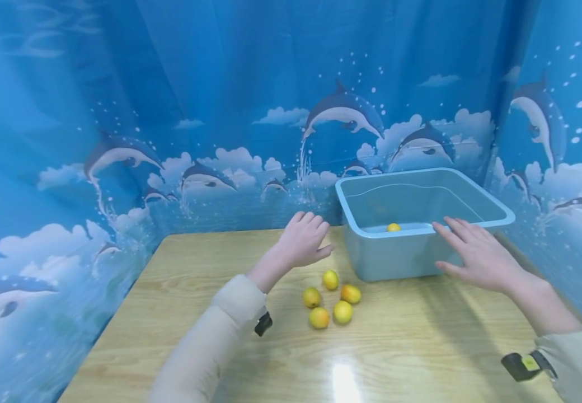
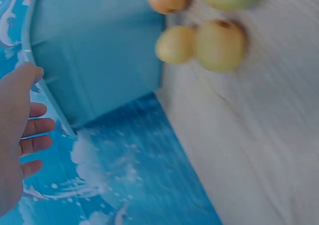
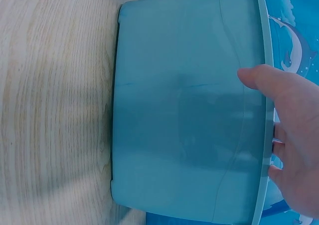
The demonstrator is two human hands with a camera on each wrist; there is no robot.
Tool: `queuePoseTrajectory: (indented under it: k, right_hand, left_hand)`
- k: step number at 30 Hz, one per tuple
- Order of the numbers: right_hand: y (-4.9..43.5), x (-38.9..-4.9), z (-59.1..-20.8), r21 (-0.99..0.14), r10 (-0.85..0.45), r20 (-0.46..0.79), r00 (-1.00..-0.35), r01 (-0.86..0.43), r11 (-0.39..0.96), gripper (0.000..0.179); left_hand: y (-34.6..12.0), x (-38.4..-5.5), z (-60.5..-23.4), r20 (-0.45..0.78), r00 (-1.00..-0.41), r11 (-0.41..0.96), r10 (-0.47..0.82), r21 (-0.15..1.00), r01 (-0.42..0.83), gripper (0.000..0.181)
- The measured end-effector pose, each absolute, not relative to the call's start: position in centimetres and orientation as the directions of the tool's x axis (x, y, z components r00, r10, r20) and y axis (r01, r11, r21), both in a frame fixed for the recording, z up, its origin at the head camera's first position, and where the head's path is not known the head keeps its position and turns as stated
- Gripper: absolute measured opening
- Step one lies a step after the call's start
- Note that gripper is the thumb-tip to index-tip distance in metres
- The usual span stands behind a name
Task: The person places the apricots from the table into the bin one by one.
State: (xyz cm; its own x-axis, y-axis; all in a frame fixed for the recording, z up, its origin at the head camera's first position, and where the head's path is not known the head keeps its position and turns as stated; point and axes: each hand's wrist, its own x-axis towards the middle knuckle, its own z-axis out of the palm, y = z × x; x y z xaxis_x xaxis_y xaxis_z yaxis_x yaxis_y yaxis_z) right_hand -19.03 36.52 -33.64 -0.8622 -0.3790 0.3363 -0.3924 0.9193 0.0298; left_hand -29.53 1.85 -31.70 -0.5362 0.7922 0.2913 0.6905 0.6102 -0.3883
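A light blue plastic tub (image 1: 402,257) stands at the back right of the wooden table (image 1: 170,313), with one yellow fruit (image 1: 393,227) inside. Several yellow fruits (image 1: 331,296) lie together on the table in front of the tub's left corner. My left hand (image 1: 303,239) hovers open above the table, left of the tub, holding nothing. My right hand (image 1: 477,254) is open with straight fingers at the tub's near rim. In the right wrist view the right hand (image 3: 294,135) spreads over the tub's rim (image 3: 266,110). The left wrist view shows my left hand (image 2: 20,130) beside the tub (image 2: 94,50) and blurred fruits (image 2: 209,40).
A blue dolphin-print curtain (image 1: 220,112) closes off the back and both sides of the table. Bare wood lies at the left and front. A dark wrist device (image 1: 522,365) sits on my right sleeve.
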Motion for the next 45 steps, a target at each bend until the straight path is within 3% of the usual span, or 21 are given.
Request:
queuePoseTrajectory:
  k: [6,16,28,45]
  right_hand:
    - [36.5,-19.0,-33.6,0.032,-0.382,0.349,-0.856,-0.396,0.917,0.081]
    - [36.7,-19.1,-33.9,0.024,-0.386,0.356,-0.851,-0.405,0.914,0.081]
    - [36.7,-19.0,-34.0,0.014,-0.383,0.354,-0.853,-0.404,0.915,0.082]
    - [36.7,-19.1,-34.1,0.035,-0.388,0.363,-0.847,-0.404,0.914,0.081]
  left_hand:
    - [-0.8,-29.1,-33.6,0.231,-0.544,0.588,0.807,-0.414,0.695,0.042]
    - [-3.0,-28.3,-37.1,0.180,-0.492,0.517,0.852,-0.447,0.730,0.050]
    - [-3.5,-27.6,-40.2,0.000,-0.502,0.433,0.865,-0.505,0.747,0.045]
    - [-2.9,-27.8,-42.3,-0.042,-0.503,0.422,0.863,-0.486,0.765,0.046]
